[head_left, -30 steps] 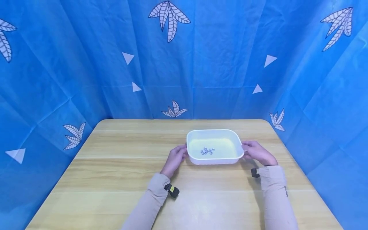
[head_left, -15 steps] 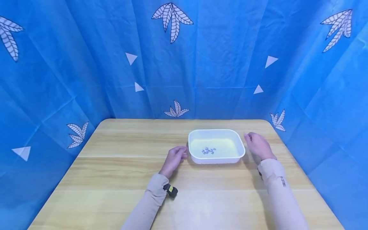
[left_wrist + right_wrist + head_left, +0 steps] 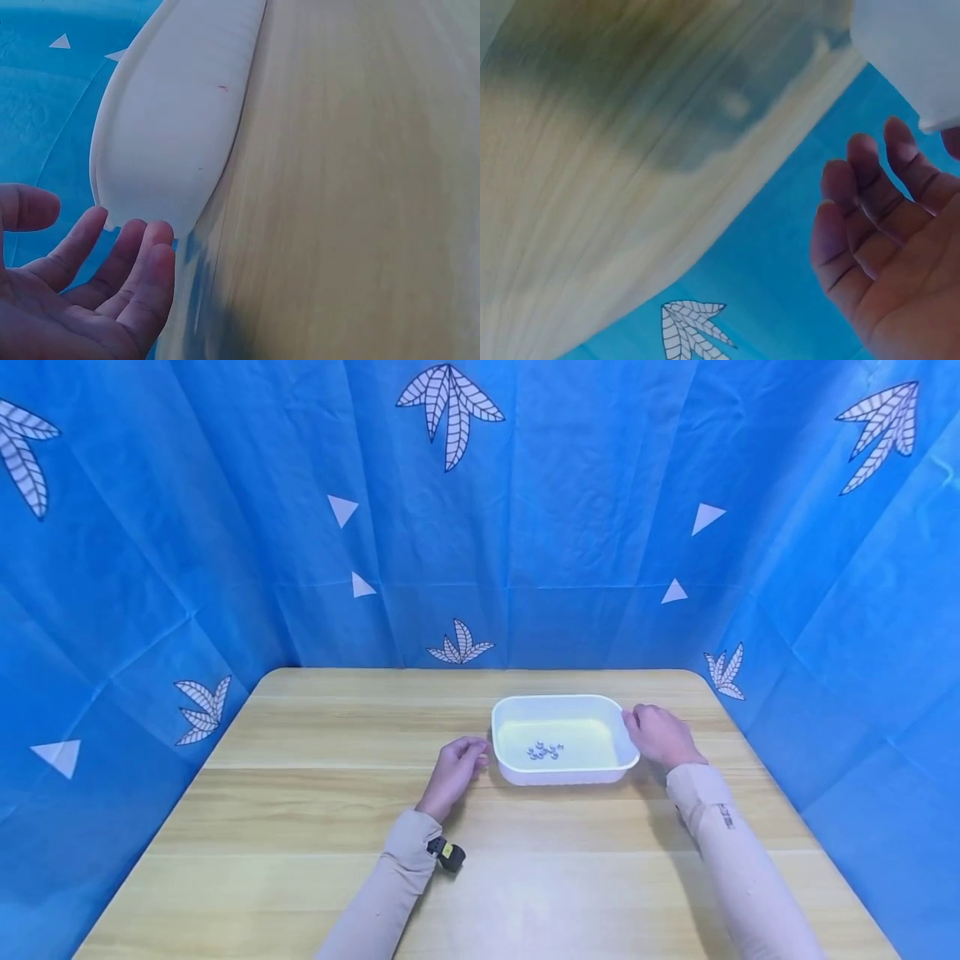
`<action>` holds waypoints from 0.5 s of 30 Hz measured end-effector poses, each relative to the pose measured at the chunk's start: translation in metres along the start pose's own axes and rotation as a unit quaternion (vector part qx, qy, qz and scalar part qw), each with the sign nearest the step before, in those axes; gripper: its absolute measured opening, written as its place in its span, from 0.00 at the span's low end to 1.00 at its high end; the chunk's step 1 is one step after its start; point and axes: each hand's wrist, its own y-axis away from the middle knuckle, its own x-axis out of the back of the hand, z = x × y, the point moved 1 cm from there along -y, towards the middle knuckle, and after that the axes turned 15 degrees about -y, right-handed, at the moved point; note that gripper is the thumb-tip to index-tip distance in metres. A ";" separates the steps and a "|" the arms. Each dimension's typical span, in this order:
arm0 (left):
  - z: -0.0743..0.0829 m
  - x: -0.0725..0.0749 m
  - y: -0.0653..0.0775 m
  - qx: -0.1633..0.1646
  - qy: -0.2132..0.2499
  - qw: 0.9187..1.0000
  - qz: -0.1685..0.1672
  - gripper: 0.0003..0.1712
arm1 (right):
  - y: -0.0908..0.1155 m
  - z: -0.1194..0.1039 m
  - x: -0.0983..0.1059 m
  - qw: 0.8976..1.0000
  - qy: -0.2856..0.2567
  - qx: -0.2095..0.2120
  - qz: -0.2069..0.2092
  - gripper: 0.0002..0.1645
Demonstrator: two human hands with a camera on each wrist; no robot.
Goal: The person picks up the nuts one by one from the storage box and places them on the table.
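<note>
A white plastic basin (image 3: 577, 779) stands on the wooden table, with several small shiny silvery pieces (image 3: 542, 752) grouped on the left of its floor. My left hand (image 3: 453, 770) is at the basin's left end; in the left wrist view its fingers (image 3: 124, 247) are spread and bent slightly, fingertips right at the basin's end wall (image 3: 165, 127). At the other end, my right hand (image 3: 662, 735) overlaps the right rim. The right wrist view has its fingers (image 3: 874, 180) loosely bent beside the basin wall (image 3: 911, 56), with the thumb mostly out of frame.
The light wooden table (image 3: 315, 810) has rounded back corners. Blue curtains (image 3: 570, 527) with white leaf and triangle prints hang behind it and on both sides. A black strap device (image 3: 447, 853) sits on the left wrist, over a light sleeve.
My right hand came off the basin's right end, lifted away to the right, then moved back in over the rim. The left hand stays beside the left end. The silvery pieces remain grouped.
</note>
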 end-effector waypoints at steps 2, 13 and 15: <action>0.001 0.000 0.000 -0.003 0.002 1.000 0.003 0.19 | -0.001 0.001 -0.001 1.000 0.004 0.010 0.003 0.28; 0.002 0.004 0.001 0.000 -0.007 1.000 0.015 0.18 | -0.007 0.004 -0.002 0.998 0.039 0.039 0.023 0.28; 0.003 0.008 0.001 -0.001 -0.008 1.000 0.019 0.18 | -0.007 0.002 -0.001 0.998 0.037 0.038 0.022 0.29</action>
